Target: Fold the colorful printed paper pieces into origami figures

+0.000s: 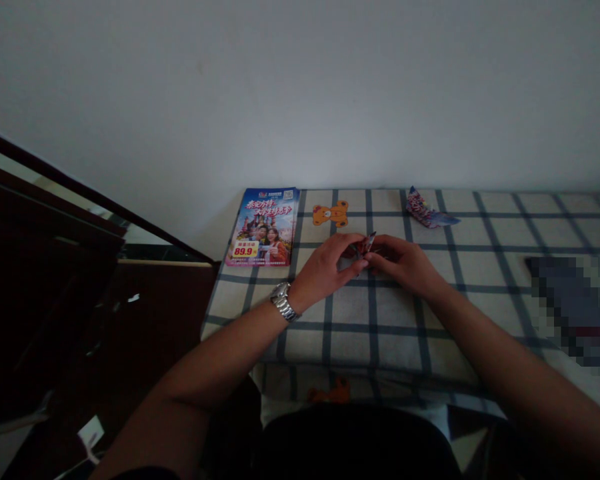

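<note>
My left hand [327, 265] and my right hand [405, 261] meet over the checked cloth [380, 320], fingers pinched together on a small folded piece of printed paper [369, 244] held between them. The paper is reddish and partly hidden by my fingertips. A silver watch [284, 301] sits on my left wrist. Both forearms rest on or just above the cloth.
A colourful leaflet [264, 227] lies at the cloth's far left corner. A folded paper shape [425, 210] sits near the wall, and an orange bear figure [331, 214] lies beside the leaflet. A blurred dark item [575, 307] lies at right. Dark wooden furniture [55, 280] stands at left.
</note>
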The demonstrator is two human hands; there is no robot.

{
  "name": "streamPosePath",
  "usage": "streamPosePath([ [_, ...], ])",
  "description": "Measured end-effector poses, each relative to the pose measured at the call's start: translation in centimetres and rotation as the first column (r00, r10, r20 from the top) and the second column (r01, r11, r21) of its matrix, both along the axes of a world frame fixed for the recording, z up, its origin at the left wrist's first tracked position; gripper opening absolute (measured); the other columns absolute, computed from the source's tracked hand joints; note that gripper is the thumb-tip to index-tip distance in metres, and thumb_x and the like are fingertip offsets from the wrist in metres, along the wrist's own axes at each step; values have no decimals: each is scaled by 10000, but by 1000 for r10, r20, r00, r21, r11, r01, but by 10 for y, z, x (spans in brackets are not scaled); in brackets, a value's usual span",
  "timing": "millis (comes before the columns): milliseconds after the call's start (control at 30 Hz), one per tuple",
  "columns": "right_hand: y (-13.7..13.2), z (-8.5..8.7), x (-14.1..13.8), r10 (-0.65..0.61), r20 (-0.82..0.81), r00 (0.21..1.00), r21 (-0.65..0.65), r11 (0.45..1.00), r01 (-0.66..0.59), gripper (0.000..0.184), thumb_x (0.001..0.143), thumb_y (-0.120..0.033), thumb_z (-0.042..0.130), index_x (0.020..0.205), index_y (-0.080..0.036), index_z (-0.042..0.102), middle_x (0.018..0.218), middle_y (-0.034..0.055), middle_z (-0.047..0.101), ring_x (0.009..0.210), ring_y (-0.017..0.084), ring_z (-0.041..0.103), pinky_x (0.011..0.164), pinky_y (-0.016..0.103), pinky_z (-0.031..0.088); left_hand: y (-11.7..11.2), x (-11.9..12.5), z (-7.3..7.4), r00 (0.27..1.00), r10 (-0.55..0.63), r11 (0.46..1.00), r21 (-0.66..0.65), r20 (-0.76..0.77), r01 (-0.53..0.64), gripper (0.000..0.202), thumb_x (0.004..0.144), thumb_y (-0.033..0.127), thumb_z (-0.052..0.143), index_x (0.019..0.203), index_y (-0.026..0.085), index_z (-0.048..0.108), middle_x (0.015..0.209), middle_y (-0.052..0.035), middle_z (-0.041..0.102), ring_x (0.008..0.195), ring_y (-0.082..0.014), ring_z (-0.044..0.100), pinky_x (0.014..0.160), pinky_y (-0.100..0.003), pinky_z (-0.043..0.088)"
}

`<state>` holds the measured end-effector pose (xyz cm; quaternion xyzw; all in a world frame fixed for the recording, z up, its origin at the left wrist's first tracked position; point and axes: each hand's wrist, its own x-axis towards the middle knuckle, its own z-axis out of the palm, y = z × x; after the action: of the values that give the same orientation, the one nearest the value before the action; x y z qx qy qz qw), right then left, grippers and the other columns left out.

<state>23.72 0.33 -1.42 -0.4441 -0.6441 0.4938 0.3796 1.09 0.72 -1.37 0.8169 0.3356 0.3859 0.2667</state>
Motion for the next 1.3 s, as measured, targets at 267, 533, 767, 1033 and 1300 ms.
streamPosePath([
  [267,0,-3,2,-8,42,999,6,1000,8,399,910,-531,762,1184,-241,737,1068,61,809,763,220,770,746,382,677,3,-1,-5,998,-30,999,-35,52,31,412,993,324,719,1366,254,560,1263,-84,682,1084,-202,721,985,-394,625],
  [533,0,-3,4,8,66,998,11,1000,-9,443,913,-536,755,1246,-246,725,1097,73,811,816,246,785,811,428,678,3,0,-10,986,-48,989,-130,159,69,432,989,363,731,1367,242,560,1298,-101,682,1051,-187,748,943,-363,653],
  [767,-1,-1,4,12,86,996,35,999,-15,426,919,-523,743,1249,-255,719,1088,75,800,798,238,777,812,428,673,3,0,-10,980,-65,980,-170,189,98,428,1003,403,705,1360,227,548,1300,-118,684,1072,-206,754,936,-374,663],
  [1033,-3,2,2,17,81,997,38,999,-21,456,951,-510,710,1307,-225,702,1024,68,810,774,218,766,771,386,669,1,-1,-6,976,-58,978,-185,209,98,410,1036,420,640,1366,207,524,1277,-124,696,1098,-217,746,981,-382,647],
  [1300,-2,3,3,84,12,996,-14,996,-84,412,992,-517,661,1331,-284,677,1064,50,802,856,236,767,788,397,669,3,-4,-6,972,-54,976,-195,228,100,346,1058,347,598,1370,214,528,1306,-131,691,1141,-220,737,971,-366,651],
])
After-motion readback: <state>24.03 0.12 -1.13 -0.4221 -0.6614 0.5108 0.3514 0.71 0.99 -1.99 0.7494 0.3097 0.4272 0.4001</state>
